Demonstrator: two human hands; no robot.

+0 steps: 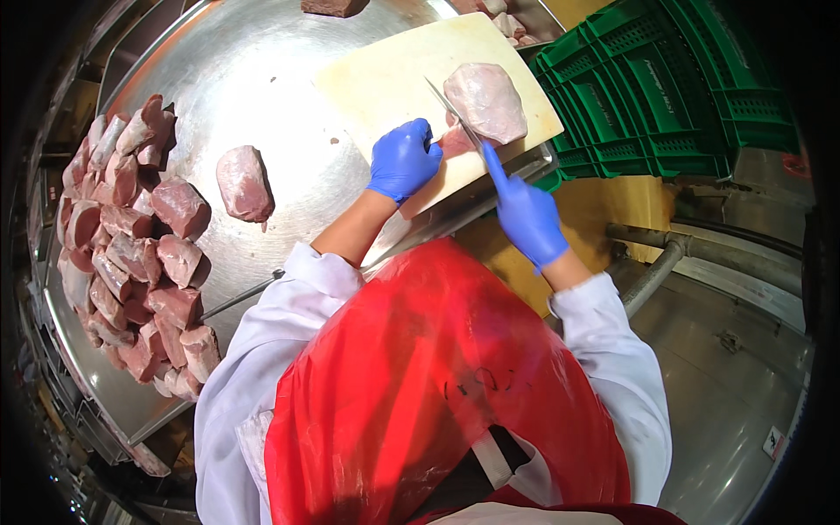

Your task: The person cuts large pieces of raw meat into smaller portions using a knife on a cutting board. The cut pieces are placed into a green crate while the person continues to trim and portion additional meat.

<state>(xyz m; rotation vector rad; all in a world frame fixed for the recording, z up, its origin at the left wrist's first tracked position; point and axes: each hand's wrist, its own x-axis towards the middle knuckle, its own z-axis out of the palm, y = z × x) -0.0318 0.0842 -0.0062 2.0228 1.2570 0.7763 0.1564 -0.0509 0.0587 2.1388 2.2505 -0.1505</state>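
Head view, looking down at a steel table (254, 79). Pale cutting board (385, 79) at the table's near right corner, carrying one large pinkish cut of raw meat (486, 101) toward its right end. Left hand (402, 160), in a blue glove, fingers curled shut and resting on the board just left of the meat; whether anything lies inside the curled fingers cannot be told. Right hand (528, 219), also blue-gloved, closed around the handle of a knife (455, 114), forefinger stretched along it toward the blade; blade laid slantwise against the meat's left edge, tip pointing away. A small reddish scrap (455, 142) beside the blade, between the two hands.

Meat judged soft and yielding, wet-surfaced and likely slippery under a glove, fairly heavy for its size, not fragile but liable to slide or sag when pushed. Best held from above with a flat palm and spread fingers on the broad top, well clear of the blade, or pinched at a thick edge for turning. Knife stiff, thin and sharp; grip on the handle only.

Elsewhere: a single cut (245, 182) alone at mid-table, a heap of meat pieces (131, 254) along the left side, green crates (665, 96) stacked at the right, red apron (437, 385) below.
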